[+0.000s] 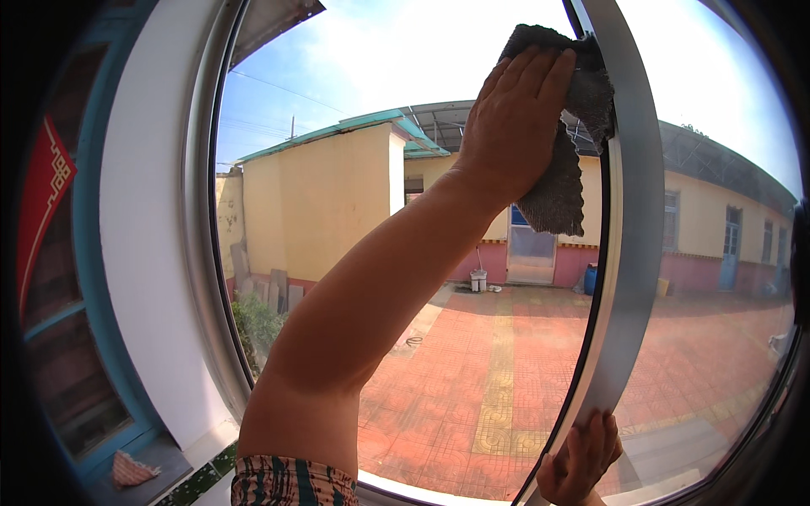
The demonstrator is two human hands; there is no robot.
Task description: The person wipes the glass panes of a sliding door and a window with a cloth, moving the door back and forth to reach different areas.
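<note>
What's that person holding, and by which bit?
A dark grey cloth is held flat under the left hand, by its upper part. The right hand touches the metal frame low down; I can't tell if it grips.

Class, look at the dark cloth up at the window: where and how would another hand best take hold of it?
Probably pinch the dark cloth by its lower flap, coming from below: that flap hangs past the left hand with its bottom edge exposed, while the upper part is partly covered by the fingers.
</note>
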